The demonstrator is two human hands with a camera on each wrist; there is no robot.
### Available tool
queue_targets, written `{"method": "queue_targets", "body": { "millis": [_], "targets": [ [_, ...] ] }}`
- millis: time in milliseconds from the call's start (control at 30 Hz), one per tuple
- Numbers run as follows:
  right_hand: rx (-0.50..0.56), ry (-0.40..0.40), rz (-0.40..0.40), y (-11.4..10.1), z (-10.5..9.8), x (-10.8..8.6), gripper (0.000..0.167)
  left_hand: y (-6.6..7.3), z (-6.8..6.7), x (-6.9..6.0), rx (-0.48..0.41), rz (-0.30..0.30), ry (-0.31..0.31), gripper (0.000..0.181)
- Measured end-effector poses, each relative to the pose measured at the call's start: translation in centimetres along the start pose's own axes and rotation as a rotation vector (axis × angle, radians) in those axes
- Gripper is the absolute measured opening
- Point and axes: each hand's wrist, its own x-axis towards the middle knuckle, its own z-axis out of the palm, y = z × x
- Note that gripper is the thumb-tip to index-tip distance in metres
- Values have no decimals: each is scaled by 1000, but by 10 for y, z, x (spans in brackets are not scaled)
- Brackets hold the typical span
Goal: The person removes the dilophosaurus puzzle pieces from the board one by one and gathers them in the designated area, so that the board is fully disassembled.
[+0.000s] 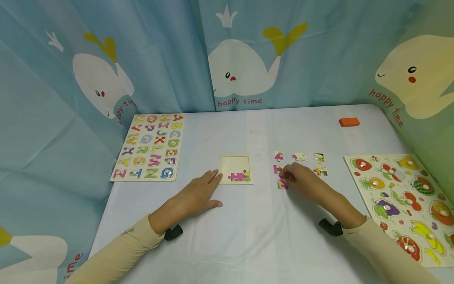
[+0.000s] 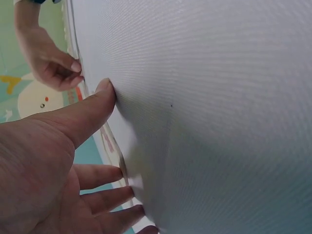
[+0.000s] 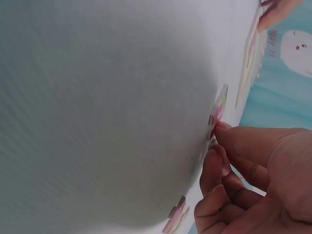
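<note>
A small square puzzle board [image 1: 234, 165] lies mid-table, with pink joined pieces [image 1: 238, 176] in its lower right part. My left hand [image 1: 198, 193] rests flat on the cloth, fingertips touching the board's left edge; in the left wrist view its thumb [image 2: 92, 109] and fingers are spread. To the right, my right hand [image 1: 301, 179] pinches a pink and green puzzle piece [image 1: 281, 184] at its edge. That piece [image 3: 222, 103] appears tilted at the thumb tip in the right wrist view. Another piece [image 1: 275, 169] lies partly hidden by the fingers.
More loose pieces lie around the right hand, including a pink one [image 1: 278, 156], a pale one [image 1: 299, 156] and a green one [image 1: 319, 157]. An alphabet board [image 1: 178, 157] stands left, a fruit board [image 1: 384, 189] right. An orange block [image 1: 349, 122] sits at the back.
</note>
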Motion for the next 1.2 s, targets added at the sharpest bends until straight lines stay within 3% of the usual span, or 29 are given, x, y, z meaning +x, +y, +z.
{"method": "queue_targets", "body": {
  "millis": [200, 367, 600, 867, 1200],
  "targets": [
    [-41, 36, 14, -9, 1, -1, 16, 0, 0, 1, 7, -1, -4, 91],
    [-43, 49, -14, -21, 0, 11, 17, 0, 0, 0, -19, -7, 0, 90],
    [58, -18, -50, -45, 6, 36, 23, -1, 2, 0, -13, -17, 0, 91],
    [152, -105, -93, -72, 31, 61, 23, -2, 3, 2, 2, -20, 2, 91],
    [105, -127, -125, -81, 47, 72, 22, -2, 1, 2, -10, -23, 2, 90]
  ]
}}
